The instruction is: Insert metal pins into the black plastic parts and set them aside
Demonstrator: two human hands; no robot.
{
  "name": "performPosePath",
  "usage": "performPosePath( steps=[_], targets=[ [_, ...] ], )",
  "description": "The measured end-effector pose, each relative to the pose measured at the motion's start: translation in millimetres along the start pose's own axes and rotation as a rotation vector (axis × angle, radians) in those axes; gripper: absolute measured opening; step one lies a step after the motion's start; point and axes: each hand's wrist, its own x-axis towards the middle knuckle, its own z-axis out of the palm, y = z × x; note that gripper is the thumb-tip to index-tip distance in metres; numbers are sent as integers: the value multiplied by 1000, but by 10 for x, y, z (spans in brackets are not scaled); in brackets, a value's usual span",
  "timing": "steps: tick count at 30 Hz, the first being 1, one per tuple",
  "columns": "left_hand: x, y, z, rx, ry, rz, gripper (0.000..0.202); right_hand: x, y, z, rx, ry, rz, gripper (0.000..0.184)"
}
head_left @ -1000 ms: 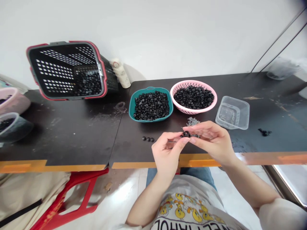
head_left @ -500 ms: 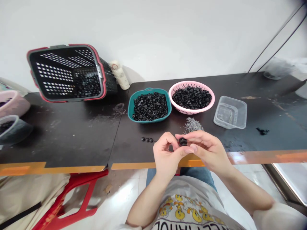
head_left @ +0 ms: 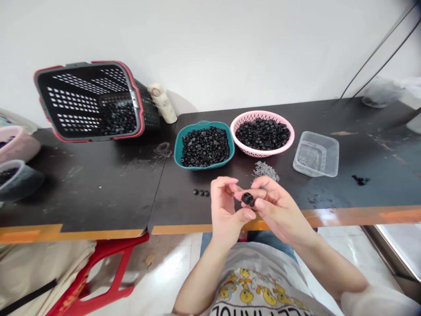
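The small black part (head_left: 247,199) sits above the near edge of the table (head_left: 115,188), between our two hands. Our right hand (head_left: 276,205) pinches it between thumb and fingertips; our left hand (head_left: 228,205) is partly open, thumb and fingers parted around its other side, and we cannot tell whether any finger there touches it. We judge the part light, smooth and fairly stiff, perhaps rubbery, unlikely to break but apt to roll or slip. It is best taken by its rounded sides, with the face left free.

Just left of our hands lie three black pieces (head_left: 201,192) in a row; beyond our right fingers is a heap of grey pins (head_left: 265,171). Farther back stand a teal tray (head_left: 178,149) and a pink basket (head_left: 234,131) of black pieces, touching or nearly so, with a clear tub (head_left: 332,153) to the right.

Of writing, the print on the pale bottle (head_left: 164,104) is too small to read; the large letters on our shirt (head_left: 259,259) are cut off by the lower edge.
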Motion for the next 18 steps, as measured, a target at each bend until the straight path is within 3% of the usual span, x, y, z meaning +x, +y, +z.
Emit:
performPosePath(
  steps=[3,7,14,18],
  targets=[
    [51,49,-184,286,-191,149,44,-45,-28,-22,-48,-3,-36,23],
    [152,194,-337,529,-429,204,31,-92,-72,-35,-138,-4,-35,25],
    [201,242,-291,644,-441,508,21,-104,-109,-85,-252,-37,67,17],
    [156,219,-278,710,-398,651,19,-129,-97,-71,-121,-52,201,22]
  ],
)
